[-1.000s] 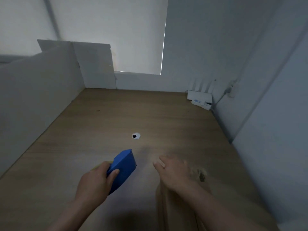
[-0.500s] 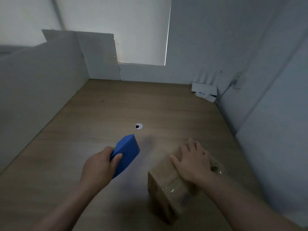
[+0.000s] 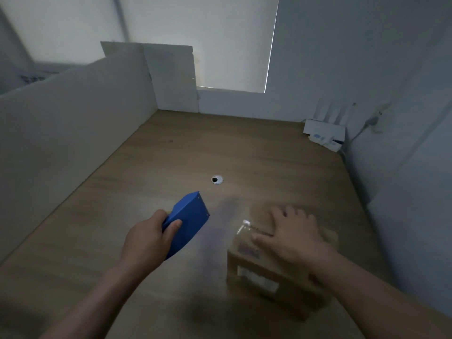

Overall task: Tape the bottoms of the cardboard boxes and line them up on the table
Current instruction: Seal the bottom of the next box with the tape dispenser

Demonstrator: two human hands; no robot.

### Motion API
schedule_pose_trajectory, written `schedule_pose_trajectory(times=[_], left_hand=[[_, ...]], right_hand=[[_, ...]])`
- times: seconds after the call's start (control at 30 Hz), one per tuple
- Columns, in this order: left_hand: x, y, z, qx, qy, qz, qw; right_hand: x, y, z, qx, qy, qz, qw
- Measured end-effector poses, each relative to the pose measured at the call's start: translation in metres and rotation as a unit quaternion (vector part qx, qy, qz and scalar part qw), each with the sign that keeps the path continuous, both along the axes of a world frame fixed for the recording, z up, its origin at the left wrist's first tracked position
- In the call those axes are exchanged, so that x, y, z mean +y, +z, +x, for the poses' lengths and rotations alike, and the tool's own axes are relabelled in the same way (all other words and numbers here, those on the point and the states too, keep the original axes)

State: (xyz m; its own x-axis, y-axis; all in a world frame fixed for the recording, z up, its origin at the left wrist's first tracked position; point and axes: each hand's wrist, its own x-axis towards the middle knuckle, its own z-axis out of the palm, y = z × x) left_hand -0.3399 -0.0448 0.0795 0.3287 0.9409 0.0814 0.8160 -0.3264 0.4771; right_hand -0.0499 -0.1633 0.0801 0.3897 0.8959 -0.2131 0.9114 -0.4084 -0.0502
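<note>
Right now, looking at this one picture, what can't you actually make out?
Head view only.
Cardboard box: motion-blurred, so its label print is unreadable; the right hand lies flat over its top, hiding much of the seam.
Blue tape dispenser: the left hand wraps its rear, and no tape roll shows.
White device in the far corner: too small and dim to identify.

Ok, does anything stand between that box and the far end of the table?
Nothing visible does. Beyond the cardboard box the table shows only a flush cable hole; the white router sits in the far right corner. The right hand rests on the box.
</note>
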Motion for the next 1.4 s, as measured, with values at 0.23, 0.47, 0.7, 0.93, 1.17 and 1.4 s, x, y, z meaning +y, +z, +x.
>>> schedule_pose_trajectory(times=[0.23, 0.47, 0.7, 0.93, 1.17, 1.4], left_hand=[[-0.006, 0.008, 0.007, -0.016, -0.03, -0.001, 0.999], [0.001, 0.027, 0.015, -0.021, -0.111, -0.007, 0.994], [0.02, 0.054, 0.018, -0.125, -0.263, -0.053, 0.955], [0.032, 0.07, 0.027, -0.201, -0.341, -0.084, 0.914], [0.043, 0.067, 0.03, -0.204, -0.36, -0.103, 0.904], [0.05, 0.059, 0.037, -0.218, -0.361, -0.132, 0.897]], right_hand=[[-0.015, 0.007, 0.01, 0.048, -0.053, 0.003, 0.997], [-0.035, -0.011, -0.009, 0.098, -0.086, -0.005, 0.991], [-0.007, 0.016, -0.013, 0.413, -0.063, 0.245, 0.875], [0.005, 0.027, -0.028, 0.669, -0.088, 0.222, 0.704], [0.014, 0.018, -0.033, 0.623, -0.139, 0.247, 0.73], [0.015, 0.018, -0.038, 0.635, -0.218, 0.24, 0.701]])
